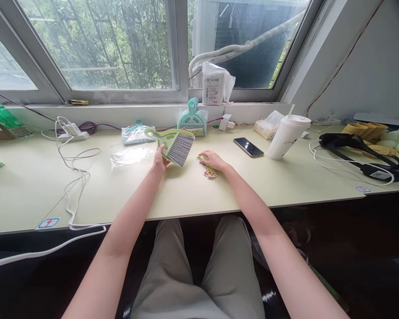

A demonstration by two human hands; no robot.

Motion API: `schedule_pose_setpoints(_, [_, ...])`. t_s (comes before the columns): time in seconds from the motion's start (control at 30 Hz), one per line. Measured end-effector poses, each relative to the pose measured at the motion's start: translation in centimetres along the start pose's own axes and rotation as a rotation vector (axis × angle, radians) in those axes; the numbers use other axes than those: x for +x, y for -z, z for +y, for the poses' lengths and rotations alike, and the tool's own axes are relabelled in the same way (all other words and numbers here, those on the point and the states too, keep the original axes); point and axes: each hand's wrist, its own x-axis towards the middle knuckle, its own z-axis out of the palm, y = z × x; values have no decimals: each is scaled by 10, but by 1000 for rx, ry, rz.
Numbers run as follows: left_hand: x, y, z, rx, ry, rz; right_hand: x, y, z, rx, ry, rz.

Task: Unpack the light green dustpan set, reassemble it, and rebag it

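Note:
My left hand (160,158) grips a small light-green dustpan with a brush set in it (179,147); the grey bristles face right and the set is tilted above the table. To its right, my right hand (211,160) has its fingers curled over a colourful printed card (210,172) at the table surface. A crumpled clear plastic bag (131,156) lies left of my left hand. Behind it is a teal dustpan set in clear wrap (136,133), lying down. Another teal wrapped set (193,119) stands upright near the sill.
A phone (248,147), a white lidded cup with a straw (287,137) and a tissue pack (269,126) stand to the right. Farther right is a black headset (365,155) with a white cable. A power strip (73,134) and loose white cables (75,177) lie on the left.

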Motion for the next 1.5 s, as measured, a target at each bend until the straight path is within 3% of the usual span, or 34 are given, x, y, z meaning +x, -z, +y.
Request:
schedule_pose_setpoints(0.23, [2, 2, -3, -15, -1, 3, -4, 13, 9, 158, -37, -106])
schedule_pose_setpoints(0.37, [1, 2, -2, -17, 0, 2, -7, 14, 9, 83, -43, -176])
schedule_pose_setpoints(0.57, [-2, 0, -1, 7, 17, -12, -5, 7, 4, -20, -58, 4])
schedule_pose_setpoints(0.7, [-3, -2, -3, 49, 31, -36, 0, 10, 8, -35, -269, 158])
schedule_pose_setpoints(0.8, [-3, -3, -5, 73, 36, -58, 4, 15, 11, 261, -330, 279])
schedule_pose_setpoints(0.87, [-4, -4, -6, 94, 27, -83, 3, 19, 8, 558, -268, 258])
schedule_pose_setpoints(0.97, [-8, -5, -8, 136, 2, -156, -1, 20, -6, 840, -128, 160])
schedule_pose_setpoints(1.07, [-12, -7, -11, 176, -9, -275, -3, 15, -24, 886, -59, 169])
schedule_pose_setpoints(1.3, [-26, -16, -15, 223, -54, -628, 4, -7, -33, 747, 38, 312])
schedule_pose_setpoints(1.5, [-32, -20, -16, 260, -80, -636, 2, -6, -32, 514, 29, 445])
